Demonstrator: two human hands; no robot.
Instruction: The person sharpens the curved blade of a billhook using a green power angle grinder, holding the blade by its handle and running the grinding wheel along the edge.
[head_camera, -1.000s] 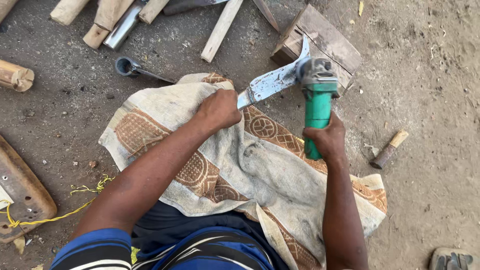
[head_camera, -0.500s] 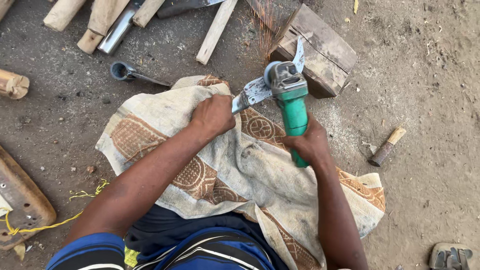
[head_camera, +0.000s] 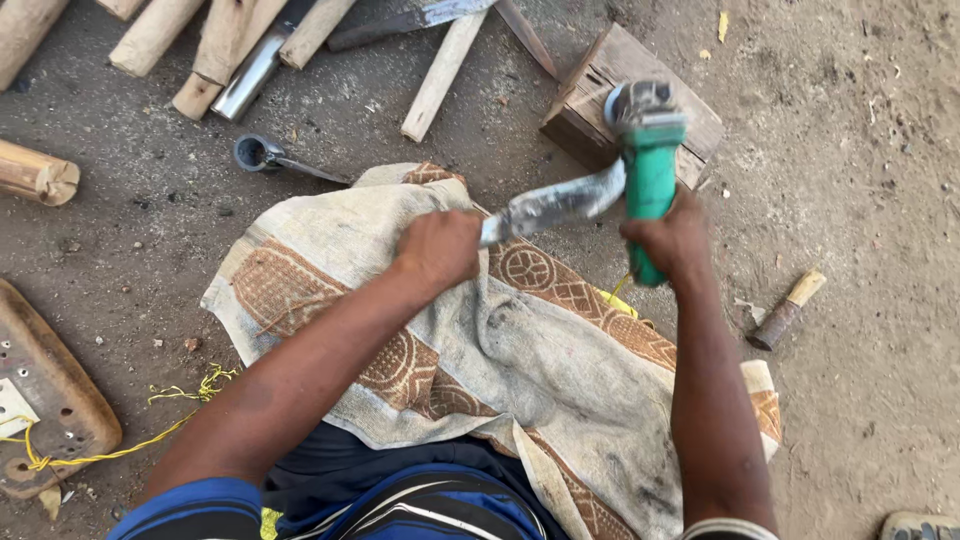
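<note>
My left hand (head_camera: 440, 250) grips the handle end of a curved metal blade (head_camera: 555, 205), which points right over a patterned cloth (head_camera: 480, 350) spread across my lap. My right hand (head_camera: 672, 238) holds a green angle grinder (head_camera: 648, 165) upright, its grey head at the top. The blade's tip meets the grinder's body just left of it; the grinding disc itself is hidden from me.
A wooden block (head_camera: 625, 90) lies behind the grinder. Wooden sticks (head_camera: 440, 75) and a metal pipe (head_camera: 255, 70) lie at the top. A metal socket tool (head_camera: 262, 155) is at upper left, a small handle (head_camera: 788, 310) at right, a perforated board (head_camera: 45, 390) with yellow cord at left.
My right hand has swung the grinder left and then back to the right, now more upright. The blade in my left hand has dropped to a flatter angle. The view has shifted slightly.
</note>
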